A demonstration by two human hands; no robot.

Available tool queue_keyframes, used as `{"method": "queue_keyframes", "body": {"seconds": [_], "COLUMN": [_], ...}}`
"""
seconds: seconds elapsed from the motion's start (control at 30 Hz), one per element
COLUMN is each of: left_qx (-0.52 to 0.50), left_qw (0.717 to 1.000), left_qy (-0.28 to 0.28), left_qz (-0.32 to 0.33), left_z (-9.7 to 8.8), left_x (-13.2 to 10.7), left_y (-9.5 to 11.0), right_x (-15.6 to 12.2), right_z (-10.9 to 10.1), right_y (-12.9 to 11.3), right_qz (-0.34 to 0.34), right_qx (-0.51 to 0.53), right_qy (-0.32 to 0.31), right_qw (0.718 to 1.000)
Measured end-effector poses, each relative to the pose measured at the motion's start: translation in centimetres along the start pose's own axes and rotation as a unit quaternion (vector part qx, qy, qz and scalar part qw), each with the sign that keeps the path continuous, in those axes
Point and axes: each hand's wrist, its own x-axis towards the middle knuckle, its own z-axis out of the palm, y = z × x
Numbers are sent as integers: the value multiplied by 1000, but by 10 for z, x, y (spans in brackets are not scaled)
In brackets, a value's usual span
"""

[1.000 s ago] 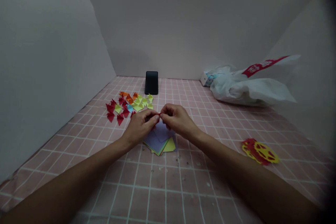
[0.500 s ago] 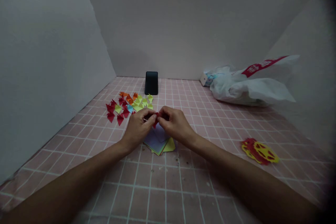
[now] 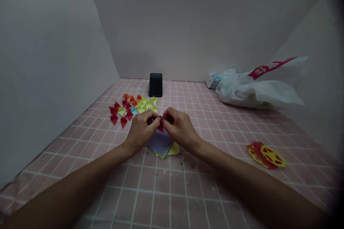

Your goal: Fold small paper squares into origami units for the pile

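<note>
A small folded piece of red paper is pinched between my two hands, pointed end down. My left hand grips its left side with thumb and forefinger. On the other side, the fingertips of my right hand close on it too; its upper part is mostly hidden by the fingers. Just beneath lies a stack of square paper, lilac on top, with a yellow sheet sticking out at the right. Beyond my left hand are several folded paper cranes in red, orange, yellow and blue.
A black phone leans upright near the back wall. At the back right sit a white plastic bag with red print and a box. Red and yellow cut-out shapes lie at the right on the pink gridded tabletop.
The red paper has tilted slightly and its point has shifted a little to the right between my fingers. Both hands keep their pinch in nearly the same place.
</note>
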Motion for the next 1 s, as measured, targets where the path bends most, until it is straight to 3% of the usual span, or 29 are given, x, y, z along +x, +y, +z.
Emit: {"method": "queue_keyframes", "body": {"seconds": [0.3,0.7,1.0], "left_qx": [-39,-107,-86], "left_qw": [999,993,995], "left_qy": [13,-20,-10], "left_qz": [-26,-55,-57], "left_z": [1,1,1], "left_x": [-1,-3,-4], "left_y": [0,3,2], "right_x": [-1,-1,-2], "right_z": [-3,-1,-2], "right_y": [-3,-2,-5], "right_qz": [23,-22,-37], "right_qx": [59,5,-8], "right_qy": [-8,8,1], "right_qw": [998,1000,999]}}
